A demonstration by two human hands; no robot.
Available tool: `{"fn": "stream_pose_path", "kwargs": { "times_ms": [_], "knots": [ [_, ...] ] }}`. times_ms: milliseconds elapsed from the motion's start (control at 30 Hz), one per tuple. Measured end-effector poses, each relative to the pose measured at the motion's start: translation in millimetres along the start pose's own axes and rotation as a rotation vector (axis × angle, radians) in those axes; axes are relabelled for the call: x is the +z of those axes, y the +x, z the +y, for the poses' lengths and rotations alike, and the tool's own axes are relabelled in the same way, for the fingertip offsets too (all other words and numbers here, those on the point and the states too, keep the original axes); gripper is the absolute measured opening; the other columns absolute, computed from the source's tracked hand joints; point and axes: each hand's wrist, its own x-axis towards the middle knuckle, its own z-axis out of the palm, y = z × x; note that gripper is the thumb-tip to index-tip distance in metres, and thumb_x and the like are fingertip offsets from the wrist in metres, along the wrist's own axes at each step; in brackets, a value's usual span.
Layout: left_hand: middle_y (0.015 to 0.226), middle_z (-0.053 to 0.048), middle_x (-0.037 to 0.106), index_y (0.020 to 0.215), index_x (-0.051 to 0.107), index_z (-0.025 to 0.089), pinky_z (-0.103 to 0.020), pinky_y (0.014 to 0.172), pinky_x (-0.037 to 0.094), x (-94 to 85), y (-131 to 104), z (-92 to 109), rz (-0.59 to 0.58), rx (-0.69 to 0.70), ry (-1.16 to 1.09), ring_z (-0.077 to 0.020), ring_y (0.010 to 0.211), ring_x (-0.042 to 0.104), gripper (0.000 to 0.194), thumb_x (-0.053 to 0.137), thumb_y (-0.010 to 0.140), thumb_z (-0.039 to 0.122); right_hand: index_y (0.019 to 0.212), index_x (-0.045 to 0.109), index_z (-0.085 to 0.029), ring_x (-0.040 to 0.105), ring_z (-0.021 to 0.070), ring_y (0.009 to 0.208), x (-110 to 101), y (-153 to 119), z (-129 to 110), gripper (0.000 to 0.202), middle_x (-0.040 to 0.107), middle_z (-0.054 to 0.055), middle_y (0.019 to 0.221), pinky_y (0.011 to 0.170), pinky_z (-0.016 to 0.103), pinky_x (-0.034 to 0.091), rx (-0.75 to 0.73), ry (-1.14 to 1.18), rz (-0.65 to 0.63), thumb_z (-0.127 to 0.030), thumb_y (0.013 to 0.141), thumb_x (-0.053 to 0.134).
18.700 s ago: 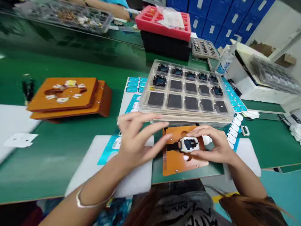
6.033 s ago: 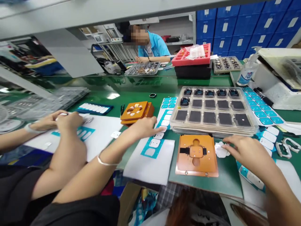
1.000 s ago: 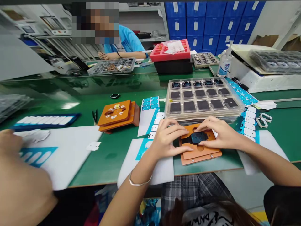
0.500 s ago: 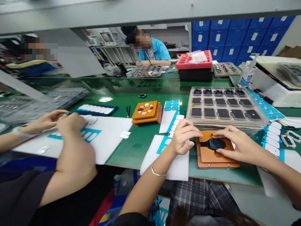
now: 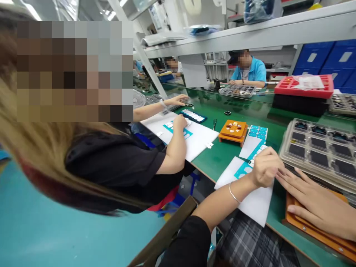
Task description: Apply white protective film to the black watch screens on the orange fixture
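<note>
Fingers on the left hand [image 5: 266, 167] are curled in tight and bunched up, tips right by the right hand's [image 5: 317, 200] fingertips, and honestly I can't tell if they're pinching anything. Right-hand fingers are stretched out long and flat with the thumb held away, palm over the orange fixture [image 5: 311, 230], so the fixture's right under them and whatever's on top of it is hidden.

What could go wrong, imo: that flat palm could shove something small out of line, since the hand blocks the view of it. The fixture also looks close to the table edge, so a hard sideways push might slide it. Two sets of fingers crowded together could bump each other, and a knuckle swinging outward might catch the clear compartment tray [image 5: 307, 148] just beyond them. Left wrist is low over the white foam sheet [image 5: 258, 207] too, so it could drag the teal sticker sheet [image 5: 241, 172].

Surface is a shiny green tabletop [image 5: 222, 163], with another orange fixture [image 5: 226, 135] out past the left fingers. Farther left there's a neighbour in a black sleeve [image 5: 119, 159]. Way beyond the fingertips: a co-worker in a blue shirt [image 5: 257, 70], blue bins [image 5: 342, 61], plus a pale overhead shelf [image 5: 250, 39]. Floor [image 5: 69, 230] is turquoise.
</note>
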Motion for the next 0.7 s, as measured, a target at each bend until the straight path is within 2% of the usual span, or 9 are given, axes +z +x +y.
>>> {"fn": "stream_pose_path", "kwargs": {
  "times_ms": [67, 100, 267, 333, 400, 467, 567, 633, 700],
  "knots": [
    [0.062, -0.009, 0.068, 0.060, 0.056, 0.021, -0.044, 0.080, 0.050, 1.9, -1.8, -1.1, -0.115, 0.019, -0.023, -0.0193, 0.066, 0.062, 0.081, -0.005, 0.097, 0.059, 0.160, 0.007, -0.028, 0.043, 0.0346, 0.141, 6.7, -2.3, 1.0, 0.080, 0.039, 0.010, 0.157, 0.110, 0.065, 0.042, 0.002, -0.011, 0.001, -0.047, 0.097, 0.053],
    [0.062, -0.009, 0.068, 0.061, 0.056, 0.021, -0.044, 0.080, 0.050, 2.1, -1.9, -0.7, -0.137, 0.024, -0.038, -0.0194, 0.067, 0.063, 0.080, -0.004, 0.097, 0.059, 0.160, 0.008, -0.028, 0.043, 0.0352, 0.141, 8.0, -2.8, 0.2, 0.079, 0.039, 0.010, 0.156, 0.109, 0.066, 0.042, 0.010, -0.017, 0.002, -0.047, 0.097, 0.053],
    [0.057, -0.009, 0.066, 0.057, 0.053, 0.021, -0.043, 0.075, 0.051, 1.3, 2.1, 1.7, -0.104, 0.030, -0.078, -0.0189, 0.064, 0.062, 0.076, 0.002, 0.098, 0.060, 0.159, 0.022, -0.028, 0.041, 0.0347, 0.142, -3.4, 0.5, -7.3, 0.069, 0.042, 0.010, 0.156, 0.109, 0.063, 0.044, 0.046, 0.020, -0.030, -0.045, 0.098, 0.051],
    [0.058, -0.009, 0.066, 0.057, 0.054, 0.021, -0.043, 0.076, 0.051, 2.5, 2.9, 0.1, -0.149, 0.034, -0.053, -0.0193, 0.065, 0.062, 0.075, 0.003, 0.099, 0.057, 0.156, 0.032, -0.031, 0.043, 0.0340, 0.141, -14.1, -3.0, -7.4, 0.060, 0.044, 0.008, 0.156, 0.106, 0.058, 0.049, 0.083, 0.038, 0.024, -0.041, 0.099, 0.049],
    [0.061, -0.010, 0.067, 0.058, 0.055, 0.020, -0.043, 0.078, 0.051, 4.6, 2.4, -2.5, -0.177, 0.044, -0.044, -0.0194, 0.067, 0.062, 0.074, 0.005, 0.100, 0.055, 0.147, 0.046, -0.036, 0.049, 0.0325, 0.138, -25.3, -13.2, -4.8, 0.049, 0.051, 0.005, 0.151, 0.104, 0.052, 0.054, 0.137, 0.047, 0.134, -0.036, 0.098, 0.049],
    [0.065, -0.010, 0.068, 0.061, 0.057, 0.020, -0.042, 0.079, 0.051, 6.6, 1.5, -4.4, -0.191, 0.051, -0.047, -0.0195, 0.070, 0.063, 0.072, 0.007, 0.100, 0.053, 0.130, 0.060, -0.038, 0.061, 0.0313, 0.126, -33.8, -28.3, 0.2, 0.036, 0.062, 0.006, 0.138, 0.097, 0.045, 0.060, 0.175, 0.034, 0.221, -0.034, 0.095, 0.054],
    [0.067, -0.009, 0.070, 0.064, 0.059, 0.020, -0.041, 0.080, 0.052, 7.7, 2.7, -4.0, -0.225, 0.060, -0.064, -0.0192, 0.072, 0.065, 0.068, 0.013, 0.101, 0.054, 0.108, 0.068, -0.038, 0.074, 0.0315, 0.091, -38.6, -49.5, 10.1, 0.019, 0.073, 0.011, 0.109, 0.067, 0.039, 0.066, 0.181, 0.011, 0.242, -0.038, 0.089, 0.064],
    [0.070, -0.008, 0.072, 0.066, 0.061, 0.020, -0.040, 0.081, 0.052, 7.3, 7.1, -1.5, -0.283, 0.065, -0.075, -0.0187, 0.074, 0.066, 0.061, 0.024, 0.101, 0.055, 0.104, 0.068, -0.037, 0.072, 0.0276, 0.068, -38.5, -56.8, 15.1, 0.019, 0.073, 0.012, 0.092, 0.050, 0.034, 0.061, 0.201, 0.068, 0.215, -0.038, 0.085, 0.070],
    [0.076, -0.008, 0.074, 0.073, 0.064, 0.019, -0.039, 0.083, 0.052, 6.7, 13.9, 3.7, -0.350, 0.074, -0.088, -0.0188, 0.078, 0.067, 0.052, 0.039, 0.098, 0.056, 0.105, 0.068, -0.035, 0.067, 0.0225, 0.056, -39.6, -57.8, 16.0, 0.020, 0.071, 0.009, 0.081, 0.044, 0.030, 0.057, 0.265, 0.153, 0.182, -0.034, 0.085, 0.071]
  ]
}}
